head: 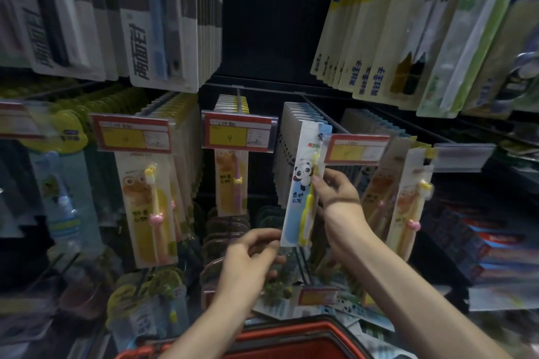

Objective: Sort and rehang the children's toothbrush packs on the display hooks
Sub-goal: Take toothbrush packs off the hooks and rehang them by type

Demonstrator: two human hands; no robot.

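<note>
A children's toothbrush pack (303, 183) with a panda picture and a yellow brush stands upright in front of the middle hook row. My right hand (335, 192) pinches its right edge at mid height. My left hand (250, 256) pinches its bottom left corner. The pack's top sits at the tip of a display hook (320, 137), beside a red and yellow price tag (355, 148). Behind it hangs a row of similar white packs (294, 125). Yellow cartoon packs (145, 207) hang on hooks to the left, and more yellow packs (408, 198) hang to the right.
Adult toothbrush packs (163, 23) hang on the upper row left and right. A red basket (291, 338) sits below my arms with loose panda packs (347, 309) at its far rim. More price tags (239, 134) front the hooks. Dark back panel in the centre gap.
</note>
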